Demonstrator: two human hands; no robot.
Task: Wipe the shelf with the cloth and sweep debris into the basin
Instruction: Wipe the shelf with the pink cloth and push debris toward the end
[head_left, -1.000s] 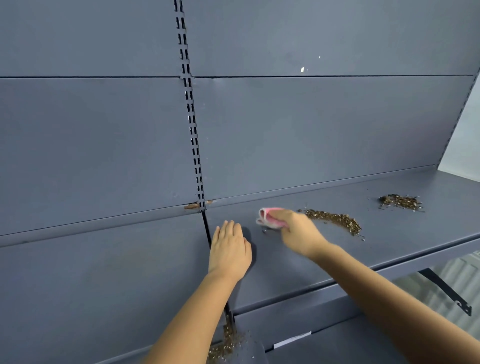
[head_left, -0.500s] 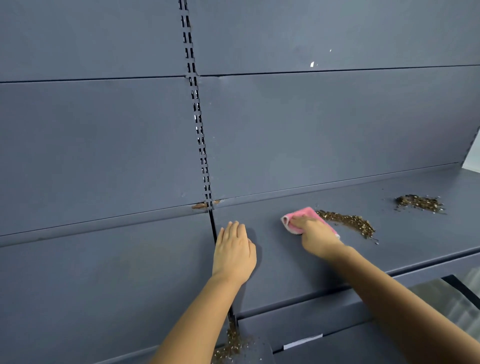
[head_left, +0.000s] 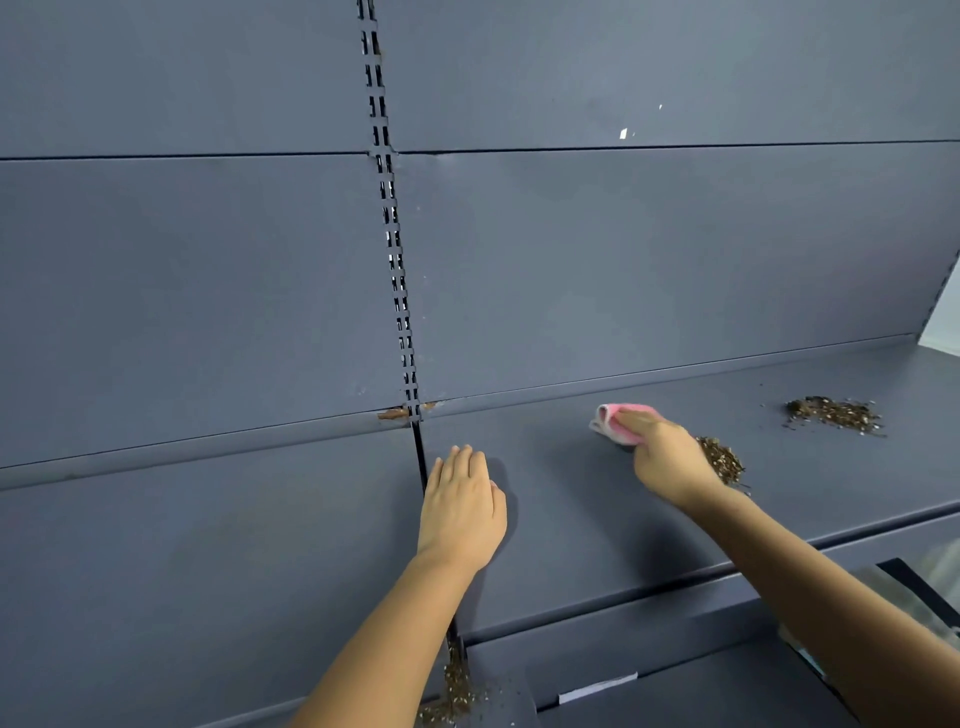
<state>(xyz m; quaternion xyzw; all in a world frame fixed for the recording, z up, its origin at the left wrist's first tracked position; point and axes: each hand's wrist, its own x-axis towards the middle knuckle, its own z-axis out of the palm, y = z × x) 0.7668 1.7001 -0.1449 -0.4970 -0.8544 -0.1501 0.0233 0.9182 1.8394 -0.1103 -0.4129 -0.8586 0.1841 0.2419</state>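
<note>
A person's two bare arms reach over a grey metal shelf (head_left: 597, 519) that runs along a wall of grey back panels (head_left: 623, 260). The left hand (head_left: 460, 512) lies flat on the shelf, palm down, fingers straight and close together, grasping nothing; it sits right at the dark seam (head_left: 420, 457) where two shelf sections meet, below a slotted upright strip (head_left: 392, 234) in the wall. The right hand (head_left: 667, 460) is further right and a little deeper on the shelf, its fingers curled over a pink cloth (head_left: 613, 422) and pressing it down on the surface; only the cloth's left end shows past the fingertips, with a pale folded edge. Just behind the right hand, on its right side, lies a pile of brown debris (head_left: 722, 460), partly hidden by the hand, and I cannot tell whether the cloth touches it. A second debris pile (head_left: 834, 414) lies well apart, further right near the back of the shelf. More debris (head_left: 454, 686) sits at the front end of the seam, at the bottom of the view beside the left forearm; whether a basin is under it I cannot tell. A small white label (head_left: 597, 687) shows on the front edge of the level below.
</note>
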